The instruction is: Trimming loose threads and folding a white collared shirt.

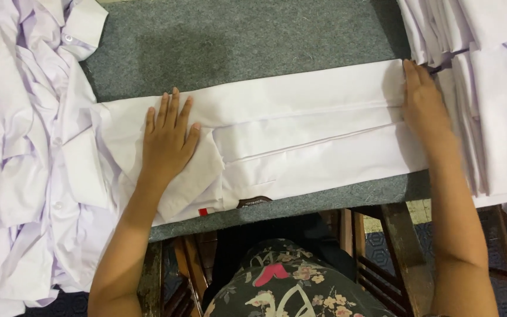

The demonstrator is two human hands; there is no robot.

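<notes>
Your left hand (168, 141) lies flat and open on the folded white shirt (300, 135); your right hand (423, 108), also open, presses its end. Soft, light cloth, likely slippery: grip at the folded edges.

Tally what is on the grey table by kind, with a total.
Folded white shirt under both hands: 1
Heap of loose white shirts: 1
Stack of folded white shirts: 1
Hands on the shirt, left hand and right hand: 2
Total: 5

The loose heap of crumpled white shirts (24, 147) runs off the left edge. The folded white stack (494, 88) is cut off right. The small dark label (254, 202) is too tiny to read.
</notes>
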